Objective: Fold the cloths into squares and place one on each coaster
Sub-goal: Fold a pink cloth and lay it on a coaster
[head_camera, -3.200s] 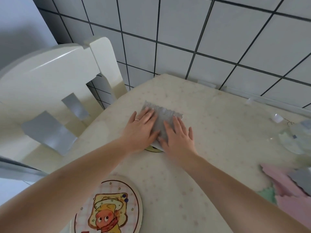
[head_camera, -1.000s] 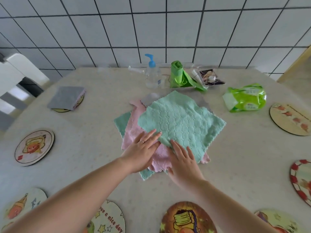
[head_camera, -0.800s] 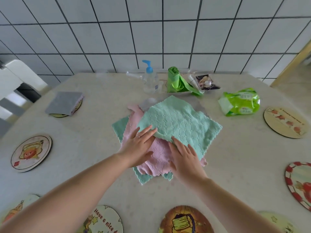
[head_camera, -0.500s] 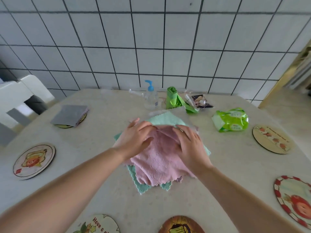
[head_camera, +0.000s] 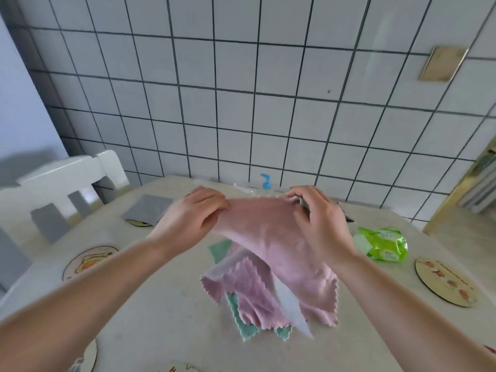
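A pink cloth (head_camera: 271, 237) hangs in the air above the table, held by its two top corners. My left hand (head_camera: 192, 221) pinches the left corner and my right hand (head_camera: 319, 218) pinches the right one. Under it lies the pile of remaining cloths, with another pink cloth (head_camera: 241, 288) and a mint green cloth (head_camera: 243, 327) showing. A folded grey cloth (head_camera: 147, 209) lies on a coaster at the far left. Bare round coasters sit at the left (head_camera: 86, 260) and at the right (head_camera: 444, 281).
A white chair (head_camera: 61, 178) stands at the table's left corner. A blue-topped pump bottle (head_camera: 265, 181) stands near the tiled wall, and a green packet (head_camera: 382, 244) lies to the right. More coasters (head_camera: 87, 357) peek in along the near table edge.
Both hands left the folded grey cloth on its coaster, went to the pile, took a pink cloth by its far corners and lifted it off the table.
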`<act>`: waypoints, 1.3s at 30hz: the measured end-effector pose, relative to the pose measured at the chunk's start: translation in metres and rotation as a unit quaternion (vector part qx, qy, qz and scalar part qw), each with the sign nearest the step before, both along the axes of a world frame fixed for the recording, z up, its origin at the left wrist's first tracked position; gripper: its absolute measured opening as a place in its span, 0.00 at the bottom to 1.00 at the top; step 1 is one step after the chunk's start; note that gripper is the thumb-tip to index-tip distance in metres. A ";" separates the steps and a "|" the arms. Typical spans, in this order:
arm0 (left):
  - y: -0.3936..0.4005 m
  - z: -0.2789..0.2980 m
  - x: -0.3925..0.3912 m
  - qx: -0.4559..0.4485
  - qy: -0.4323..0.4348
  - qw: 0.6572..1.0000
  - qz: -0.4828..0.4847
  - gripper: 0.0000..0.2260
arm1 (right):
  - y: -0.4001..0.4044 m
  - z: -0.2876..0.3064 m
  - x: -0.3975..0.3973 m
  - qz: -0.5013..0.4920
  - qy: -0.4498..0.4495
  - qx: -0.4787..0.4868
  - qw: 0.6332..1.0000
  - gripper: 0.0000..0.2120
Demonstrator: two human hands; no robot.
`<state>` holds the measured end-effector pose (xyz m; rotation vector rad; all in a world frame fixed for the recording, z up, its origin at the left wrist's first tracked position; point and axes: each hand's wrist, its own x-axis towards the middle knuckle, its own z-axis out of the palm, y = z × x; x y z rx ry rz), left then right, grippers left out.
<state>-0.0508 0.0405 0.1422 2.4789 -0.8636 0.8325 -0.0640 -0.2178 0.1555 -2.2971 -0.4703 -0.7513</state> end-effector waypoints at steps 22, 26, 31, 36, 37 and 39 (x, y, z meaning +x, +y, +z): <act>0.188 0.056 0.062 -0.308 0.074 0.940 0.129 0.10 | 0.165 0.057 0.086 -0.079 0.119 0.023 0.990 0.10; 0.236 0.038 0.057 -0.378 0.114 0.903 0.167 0.03 | 0.197 0.041 0.076 -0.025 0.164 0.179 0.970 0.03; 0.279 -0.008 0.027 -0.357 0.176 0.900 0.178 0.07 | 0.225 -0.014 0.051 0.011 0.243 0.231 0.942 0.09; 0.302 -0.067 -0.036 -0.319 0.278 0.883 0.203 0.07 | 0.235 -0.089 0.014 0.037 0.334 0.164 0.928 0.14; 0.305 -0.080 -0.047 -0.314 0.308 0.872 0.214 0.06 | 0.236 -0.105 0.006 0.045 0.352 0.145 0.924 0.17; 0.308 -0.107 -0.070 -0.316 0.382 0.837 0.231 0.05 | 0.237 -0.137 -0.011 0.062 0.402 0.107 0.907 0.19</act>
